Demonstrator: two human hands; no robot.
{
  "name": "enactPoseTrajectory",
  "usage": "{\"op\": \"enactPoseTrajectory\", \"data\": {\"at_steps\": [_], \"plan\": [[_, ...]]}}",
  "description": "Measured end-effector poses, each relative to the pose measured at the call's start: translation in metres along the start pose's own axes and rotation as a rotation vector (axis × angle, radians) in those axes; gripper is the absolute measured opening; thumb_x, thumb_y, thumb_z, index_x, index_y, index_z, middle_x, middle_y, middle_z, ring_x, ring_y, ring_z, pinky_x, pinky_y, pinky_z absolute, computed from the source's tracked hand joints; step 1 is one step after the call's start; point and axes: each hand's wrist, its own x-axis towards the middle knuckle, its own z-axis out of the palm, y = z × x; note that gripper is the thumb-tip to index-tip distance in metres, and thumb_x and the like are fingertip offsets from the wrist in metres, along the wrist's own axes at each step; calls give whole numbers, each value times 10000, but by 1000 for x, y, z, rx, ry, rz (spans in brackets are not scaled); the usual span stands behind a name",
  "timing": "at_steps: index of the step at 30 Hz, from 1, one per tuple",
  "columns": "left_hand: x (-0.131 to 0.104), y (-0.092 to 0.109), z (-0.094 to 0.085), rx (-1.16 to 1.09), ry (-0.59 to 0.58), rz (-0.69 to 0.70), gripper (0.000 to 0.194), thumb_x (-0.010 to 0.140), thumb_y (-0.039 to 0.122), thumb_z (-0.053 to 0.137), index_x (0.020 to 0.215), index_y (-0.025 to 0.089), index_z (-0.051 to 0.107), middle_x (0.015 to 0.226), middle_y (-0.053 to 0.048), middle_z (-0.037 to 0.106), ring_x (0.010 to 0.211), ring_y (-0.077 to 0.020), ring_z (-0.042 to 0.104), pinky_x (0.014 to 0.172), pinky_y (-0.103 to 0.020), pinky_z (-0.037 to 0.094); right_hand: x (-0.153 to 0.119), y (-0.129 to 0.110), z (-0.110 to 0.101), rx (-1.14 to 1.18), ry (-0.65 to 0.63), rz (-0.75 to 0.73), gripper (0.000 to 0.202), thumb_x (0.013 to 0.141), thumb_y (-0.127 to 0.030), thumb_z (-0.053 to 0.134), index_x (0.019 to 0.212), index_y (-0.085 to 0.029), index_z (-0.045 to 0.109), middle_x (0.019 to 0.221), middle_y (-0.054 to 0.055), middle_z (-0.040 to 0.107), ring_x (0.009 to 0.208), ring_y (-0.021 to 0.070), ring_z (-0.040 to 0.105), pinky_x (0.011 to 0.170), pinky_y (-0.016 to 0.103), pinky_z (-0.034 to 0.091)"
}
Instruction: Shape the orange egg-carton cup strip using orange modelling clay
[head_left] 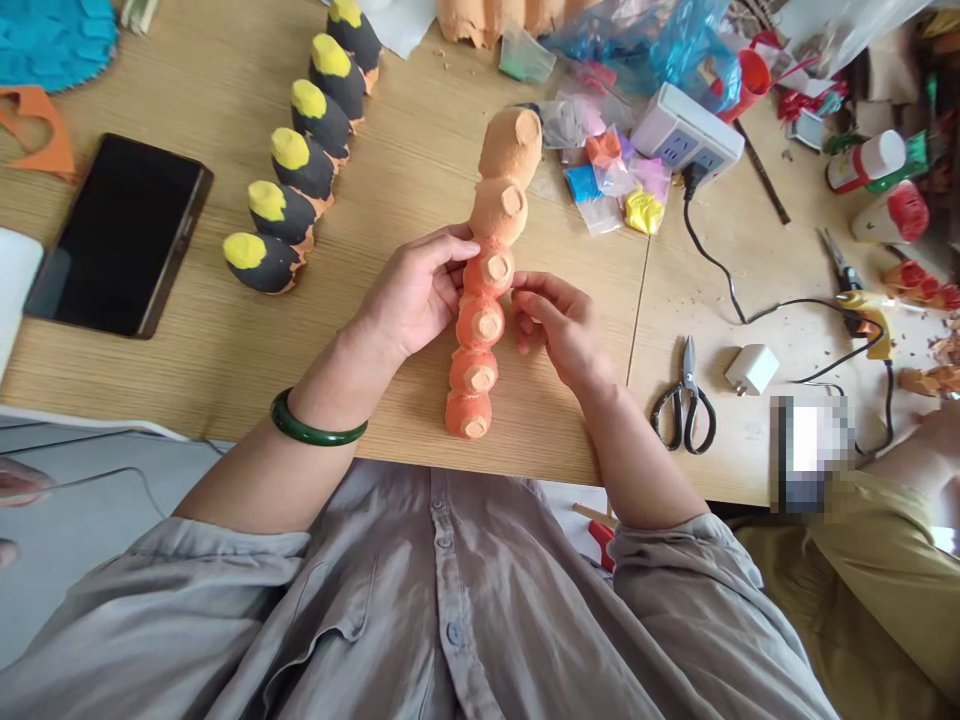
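- The strip stands on end-to-end cups near the middle of the table, running from the near edge toward the far side.
- Its four near cups are a strong orange-red around their sides, so colouring there looks largely done.
- The flat tips of those cups are pale, seemingly uncoloured.
- Right hand: fingers curled, thumb and forefinger close together, the forefinger at or just beside the strip's right side; whether anything is pinched there I cannot tell.
- Left hand: thumb and fingers clamped on the strip's left side, about its middle, thumb on top, other fingertips partly hidden.
- The two far cups are paler peach, so about a third of the strip appears left to colour.
- Left and farther off, the black row has yellow tips on all six cups and looks nearly complete, though orange shows along its lower edge.
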Motion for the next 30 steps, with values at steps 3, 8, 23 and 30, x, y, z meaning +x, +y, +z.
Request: {"op": "enactPoseTrajectory", "data": {"at_steps": [3, 8, 23, 30], "plan": [[7, 0, -9, 118, -33, 0, 226, 865, 442, 875, 934, 290, 723, 944, -73, 775, 1348, -435, 751, 1129, -551, 606, 3, 2, -4, 110, 41, -66, 242, 919, -353, 958, 1104, -299, 810, 1031, 22, 738, 846, 185, 667, 721, 349, 708], [24, -6, -23, 227, -66, 62, 561, 734, 729, 971, 877, 342, 592, 912, -90, 675, 1273, -452, 649, 1114, -637, 515, 8, 6, -6, 161, 69, -133, 399, 874, -468, 1073, 1094, -281, 798, 1082, 17, 804, 874, 152, 710, 786, 314, 737], [28, 0, -28, 359, -112, 63, 604, 629, 590, 979, 784, 318, 463, 879, -64, 424, 957, -312, 473, 998, -588, 468, 13, 3, -2, 47, 107, -156, 546, 847, -732, 1068, 961, -290, 767, 860, -19, 709, 751, 155, 681, 680, 296, 697], [26, -2, -24, 325, 12, 167, 374, 709, 407, 790, 880, 257, 494, 931, -76, 454, 979, -294, 630, 842, -471, 556, 9, -2, 7, 40, 106, -129, 571, 817, -795, 1024, 832, -316, 714, 739, -3, 671, 592, 152, 507, 505, 315, 583]]}}
